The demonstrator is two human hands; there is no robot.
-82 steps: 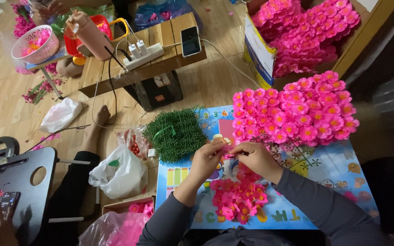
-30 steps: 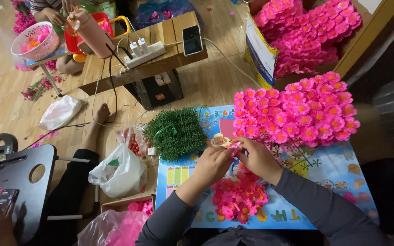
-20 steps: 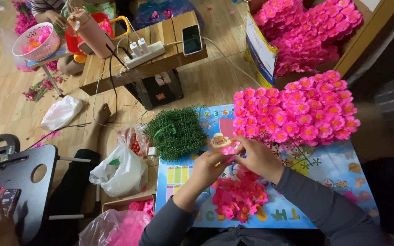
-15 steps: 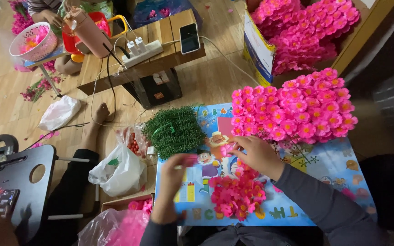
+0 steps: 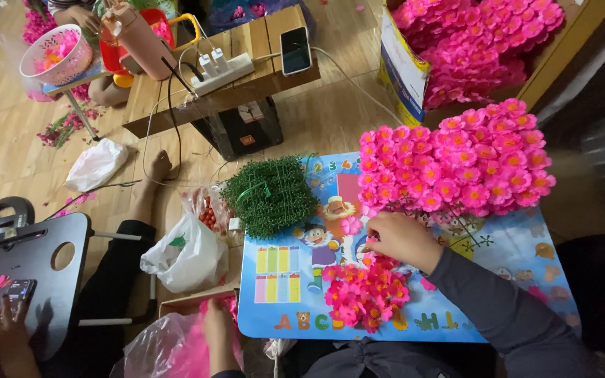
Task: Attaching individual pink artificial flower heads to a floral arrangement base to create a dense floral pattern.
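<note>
While the left hand (image 5: pixel 218 329) has gone from the middle of the surface (image 5: pixel 274 269) down to seven o'clock, it now dips into a clear bag of pink petals (image 5: pixel 169 350); I cannot tell if it is open or closed. That looks like fetching more petals. At one o'clock, a big cardboard box (image 5: pixel 404 70) is full of pink flowers. At ten o'clock, a white basket (image 5: pixel 57 56) holds pink bits. The right hand (image 5: pixel 400 238) stays closed, pinching a small flower piece (image 5: pixel 371 241) above the loose flower pile (image 5: pixel 365 294).
</note>
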